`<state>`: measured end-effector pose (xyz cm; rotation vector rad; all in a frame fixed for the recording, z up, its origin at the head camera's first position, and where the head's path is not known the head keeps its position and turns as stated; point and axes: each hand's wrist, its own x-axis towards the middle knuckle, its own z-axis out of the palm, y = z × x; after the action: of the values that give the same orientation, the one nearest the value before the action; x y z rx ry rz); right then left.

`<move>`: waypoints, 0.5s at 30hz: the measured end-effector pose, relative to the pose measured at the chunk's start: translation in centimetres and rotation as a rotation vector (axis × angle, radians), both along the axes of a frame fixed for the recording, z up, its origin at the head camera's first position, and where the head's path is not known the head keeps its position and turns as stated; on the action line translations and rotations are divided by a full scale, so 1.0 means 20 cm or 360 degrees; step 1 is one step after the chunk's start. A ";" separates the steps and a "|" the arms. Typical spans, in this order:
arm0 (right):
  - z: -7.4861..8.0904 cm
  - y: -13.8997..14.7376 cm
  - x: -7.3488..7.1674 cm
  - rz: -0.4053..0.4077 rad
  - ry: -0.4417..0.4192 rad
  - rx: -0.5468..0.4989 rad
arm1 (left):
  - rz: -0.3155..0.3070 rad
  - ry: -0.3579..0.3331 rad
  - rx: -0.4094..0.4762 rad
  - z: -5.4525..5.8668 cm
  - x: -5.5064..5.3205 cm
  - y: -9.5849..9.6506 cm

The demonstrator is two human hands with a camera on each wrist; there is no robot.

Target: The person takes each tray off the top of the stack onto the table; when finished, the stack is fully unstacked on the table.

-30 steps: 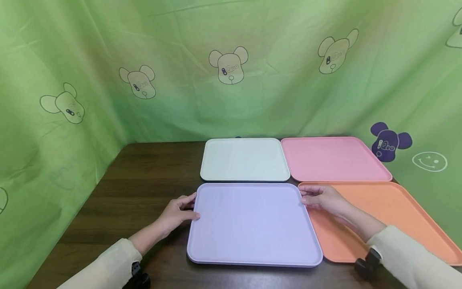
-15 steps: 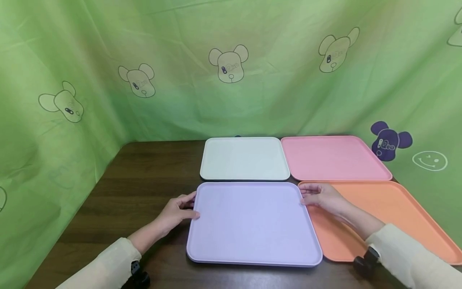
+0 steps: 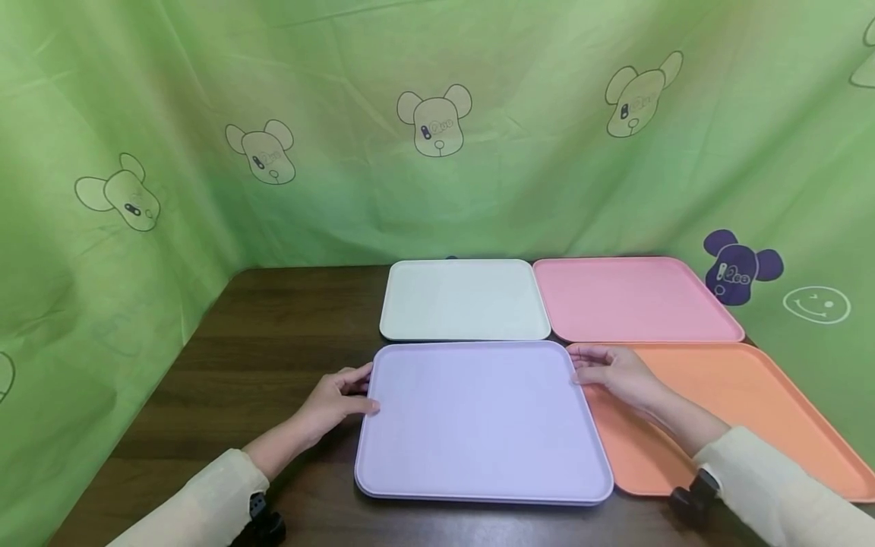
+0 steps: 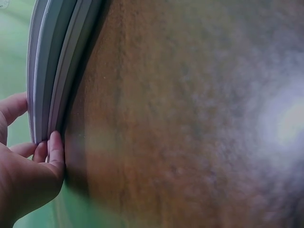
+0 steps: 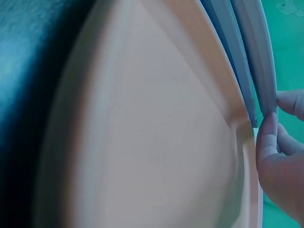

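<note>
A lavender tray point(image 3: 478, 425) lies in front of me, on top of a stack whose layered edges point(image 4: 52, 71) show in the left wrist view. My left hand point(image 3: 328, 410) grips its left rim, thumb on top and fingers along the side of the stack. At the right rim my right hand point(image 3: 622, 380) pinches the lavender tray between thumb and fingers. In the right wrist view a narrow gap separates the pinched tray edge point(image 5: 259, 52) from a tray edge below it. Beneath my right hand lies an orange tray point(image 3: 738, 410).
A white tray point(image 3: 465, 300) and a pink tray point(image 3: 636, 300) lie side by side at the back. All stand on a dark wooden table point(image 3: 273, 334). Behind hangs a green curtain point(image 3: 328, 197) printed with cartoon heads.
The far edge of the lavender tray has risen slightly or shifted a little away, toward the white tray. Both hands keep nearly the same place on its rims.
</note>
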<state>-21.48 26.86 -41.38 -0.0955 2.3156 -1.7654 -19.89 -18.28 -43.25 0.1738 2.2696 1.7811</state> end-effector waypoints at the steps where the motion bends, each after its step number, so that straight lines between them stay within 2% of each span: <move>1: 0.00 0.00 0.00 0.0002 0.0011 0.0008 | 0.0009 0.0004 -0.0003 0.00 0.00 0.00; 9: -0.01 0.00 -0.01 0.0004 0.0034 -0.0016 | -0.0011 0.0038 -0.0035 0.00 0.00 0.00; 15: 0.00 -0.01 -0.02 0.0085 0.0003 -0.0049 | 0.0012 0.0033 0.0013 0.00 0.00 -0.01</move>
<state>-21.79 26.69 -41.37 -0.1623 2.2656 -1.7765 -19.93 -18.51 -43.31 0.1865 2.2800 1.8007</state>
